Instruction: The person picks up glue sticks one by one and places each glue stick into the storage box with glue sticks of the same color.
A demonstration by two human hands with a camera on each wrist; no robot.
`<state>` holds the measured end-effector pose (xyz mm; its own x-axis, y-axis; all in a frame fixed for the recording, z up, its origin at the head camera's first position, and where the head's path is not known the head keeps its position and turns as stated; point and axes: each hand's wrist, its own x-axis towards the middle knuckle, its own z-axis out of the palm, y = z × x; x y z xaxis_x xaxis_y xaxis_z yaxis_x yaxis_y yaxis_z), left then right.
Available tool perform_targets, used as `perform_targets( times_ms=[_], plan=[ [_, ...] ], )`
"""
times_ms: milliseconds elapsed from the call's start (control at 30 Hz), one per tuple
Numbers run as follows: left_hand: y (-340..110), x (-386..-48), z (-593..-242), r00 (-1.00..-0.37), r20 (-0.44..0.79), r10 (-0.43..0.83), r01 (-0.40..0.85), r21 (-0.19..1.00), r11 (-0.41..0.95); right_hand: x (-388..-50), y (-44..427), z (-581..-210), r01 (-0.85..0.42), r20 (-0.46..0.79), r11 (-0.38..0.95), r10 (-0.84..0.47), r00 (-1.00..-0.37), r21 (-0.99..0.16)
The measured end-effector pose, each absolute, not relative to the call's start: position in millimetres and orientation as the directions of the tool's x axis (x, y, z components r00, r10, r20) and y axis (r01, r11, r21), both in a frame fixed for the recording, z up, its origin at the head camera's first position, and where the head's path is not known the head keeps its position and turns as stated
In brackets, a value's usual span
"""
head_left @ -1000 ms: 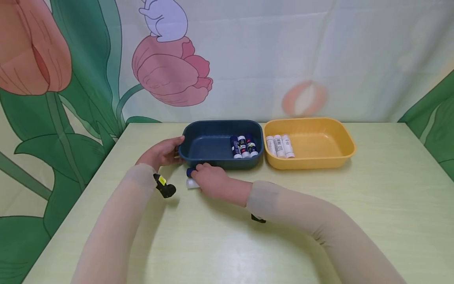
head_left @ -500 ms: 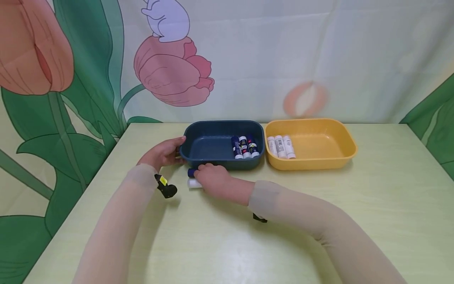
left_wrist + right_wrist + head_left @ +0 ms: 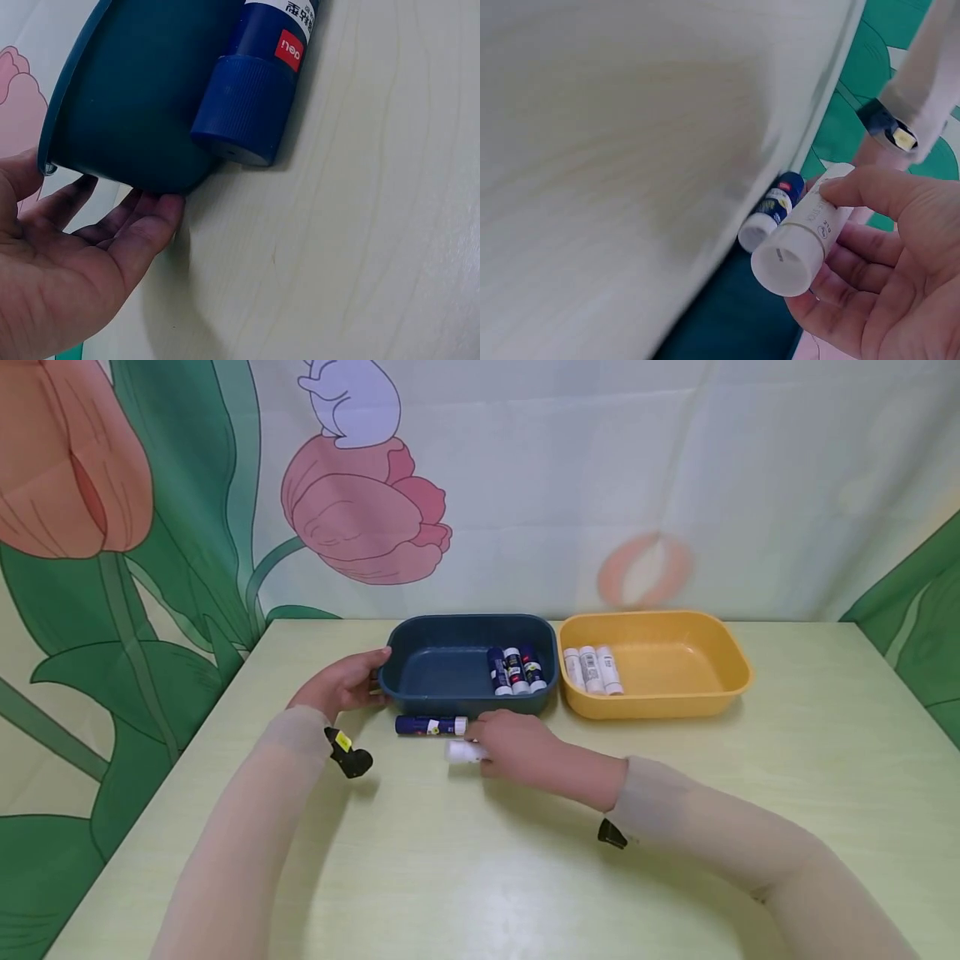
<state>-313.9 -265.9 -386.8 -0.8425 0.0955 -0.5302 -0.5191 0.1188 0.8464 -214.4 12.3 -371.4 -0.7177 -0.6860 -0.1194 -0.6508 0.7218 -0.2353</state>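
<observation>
My right hand (image 3: 528,750) pinches a white glue stick (image 3: 462,752) between thumb and fingers in front of the blue bin (image 3: 450,703). In the right wrist view the thumb lies along the top of the white glue stick (image 3: 810,232). A dark blue glue stick (image 3: 427,726) with a white end lies on the table along the bin's front wall. My left hand (image 3: 341,685) holds the bin's left end, one digit up at the rim. The left wrist view shows its fingers (image 3: 146,232) against the outer wall, beside the blue glue stick's cap (image 3: 244,109).
Three dark blue glue sticks (image 3: 516,672) lie side by side in the blue bin's right part. A yellow bin (image 3: 660,704) stands to its right, with three white glue sticks (image 3: 592,670) at its left end. A printed cloth (image 3: 540,485) hangs behind the table (image 3: 420,877).
My right hand has moved right, carrying the white glue stick away from the blue one, which is now uncovered. My left hand has stayed at the blue bin's end.
</observation>
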Motion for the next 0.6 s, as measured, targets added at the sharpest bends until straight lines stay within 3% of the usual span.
perform_targets(
  times_ms=[400, 600],
  plan=[
    [-266, -311, -388, -0.848, -0.519, 0.108, -0.512, 0.855, 0.087, -209, 73, -359, -0.549, -0.144, 0.764, -0.618, -0.772, -0.338],
    [-267, -312, -388, -0.849, -0.516, 0.111, -0.509, 0.856, 0.088, -213, 108, -346, -0.456, -0.183, 0.76, -0.585, -0.79, -0.464]
  ],
)
